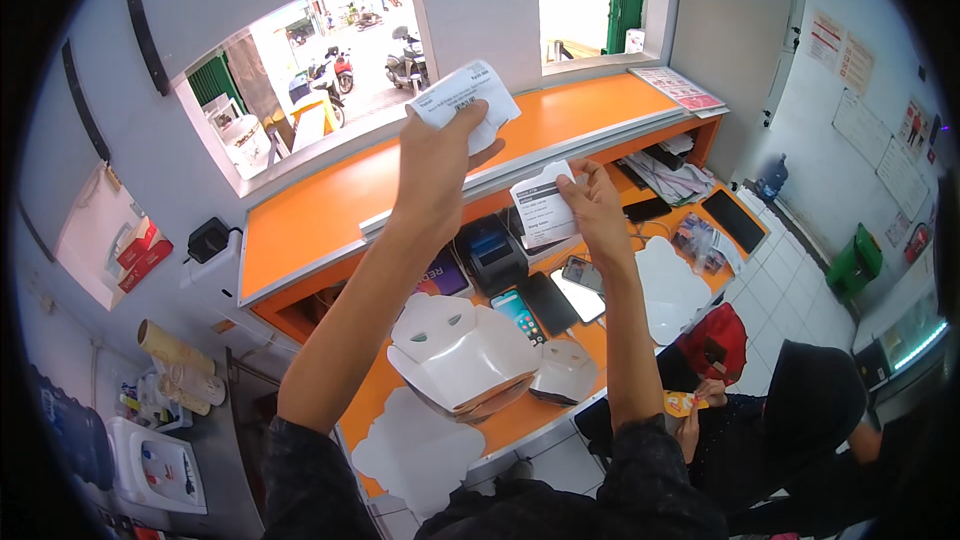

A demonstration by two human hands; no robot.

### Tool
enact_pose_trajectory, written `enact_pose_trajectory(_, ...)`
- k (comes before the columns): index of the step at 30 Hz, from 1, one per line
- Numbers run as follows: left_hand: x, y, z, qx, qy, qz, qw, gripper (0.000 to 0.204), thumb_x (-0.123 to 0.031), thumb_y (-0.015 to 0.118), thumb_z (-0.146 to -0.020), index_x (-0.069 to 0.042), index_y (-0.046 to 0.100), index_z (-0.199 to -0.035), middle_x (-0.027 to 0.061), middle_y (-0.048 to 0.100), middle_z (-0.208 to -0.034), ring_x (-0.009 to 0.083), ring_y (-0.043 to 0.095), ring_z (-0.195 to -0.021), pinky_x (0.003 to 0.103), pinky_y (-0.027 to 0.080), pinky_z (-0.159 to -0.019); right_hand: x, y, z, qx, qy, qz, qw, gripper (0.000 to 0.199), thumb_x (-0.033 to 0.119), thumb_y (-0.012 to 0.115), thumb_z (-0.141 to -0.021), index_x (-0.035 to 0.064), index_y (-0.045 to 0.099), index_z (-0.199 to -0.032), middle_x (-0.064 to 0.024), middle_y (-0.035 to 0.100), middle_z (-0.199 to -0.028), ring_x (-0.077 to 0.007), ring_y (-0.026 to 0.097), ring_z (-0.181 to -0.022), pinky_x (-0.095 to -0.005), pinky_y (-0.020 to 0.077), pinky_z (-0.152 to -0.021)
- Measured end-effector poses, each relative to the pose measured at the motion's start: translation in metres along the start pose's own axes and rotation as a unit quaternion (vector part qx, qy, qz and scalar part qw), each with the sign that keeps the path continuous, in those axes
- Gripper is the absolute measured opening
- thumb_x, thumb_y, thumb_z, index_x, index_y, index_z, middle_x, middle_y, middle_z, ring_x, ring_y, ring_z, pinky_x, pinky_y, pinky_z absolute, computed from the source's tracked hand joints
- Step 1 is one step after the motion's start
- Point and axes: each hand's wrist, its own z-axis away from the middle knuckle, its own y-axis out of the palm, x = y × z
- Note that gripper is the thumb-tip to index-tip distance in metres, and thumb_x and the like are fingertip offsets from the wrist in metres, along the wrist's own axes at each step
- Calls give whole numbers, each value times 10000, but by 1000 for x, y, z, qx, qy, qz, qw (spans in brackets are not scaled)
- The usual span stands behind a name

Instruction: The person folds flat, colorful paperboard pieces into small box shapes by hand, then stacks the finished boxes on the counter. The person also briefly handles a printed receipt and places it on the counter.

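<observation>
My left hand [440, 155] is raised above the orange counter, its thumb pressed on a white printed receipt [492, 90] that is bent over. Lower and to the right, my right hand [598, 208] pinches a second paper slip [540, 210] with dark printed bands. Below the slips stands a black receipt printer [494, 255]. Several phones lie beside it, among them a lit smartphone [517, 317]. Nearer to me is a stack of white folded paper food boxes [460, 345], with a smaller box [563, 370] to its right.
The orange counter [330, 210] runs under two window openings. At the right, a person in black [800, 410] holds a small orange packet [683, 403]. A water dispenser [155, 465] stands at the left, a green bin [855, 262] at the far right.
</observation>
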Motion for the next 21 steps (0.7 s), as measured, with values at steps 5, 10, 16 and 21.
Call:
enact_pose_trajectory(5, -33, -51, 52, 18, 176, -181, 967, 360, -88, 595, -897, 47, 506, -1219, 140, 583, -1155, 244, 612, -1053, 449, 557, -902, -86, -6, -42, -24, 20, 112, 993, 254, 123, 647, -904, -4, 551, -1102, -94, 700, -832, -104, 636, -722, -242, 493, -644)
enact_pose_trajectory(10, -27, -112, 135, -115, 208, -55, 970, 528, -44, 636, -833, 68, 437, -1308, 148, 567, -1208, 233, 581, -1083, 385, 442, -967, -147, 14, -76, -37, 45, 125, 990, 220, 117, 654, -892, -35, 678, -1050, -88, 699, -860, -123, 645, -748, -249, 503, -681)
enact_pose_trajectory(16, 12, -186, 205, -278, 75, -115, 951, 422, -56, 643, -837, 65, 496, -1214, 157, 604, -1093, 230, 631, -936, 370, 527, -814, -169, 34, -105, -60, -49, 257, 963, 211, 148, 676, -855, -17, 713, -981, -132, 718, -845, -199, 679, -773, -314, 517, -713)
enact_pose_trajectory(21, 62, -215, 274, -361, -72, -123, 922, 295, 25, 612, -853, 91, 550, -1135, 133, 640, -1022, 201, 643, -883, 343, 546, -759, -165, 50, -112, -74, -120, 393, 909, 220, 204, 646, -862, -5, 699, -903, -158, 677, -847, -370, 649, -844, -417, 505, -762)
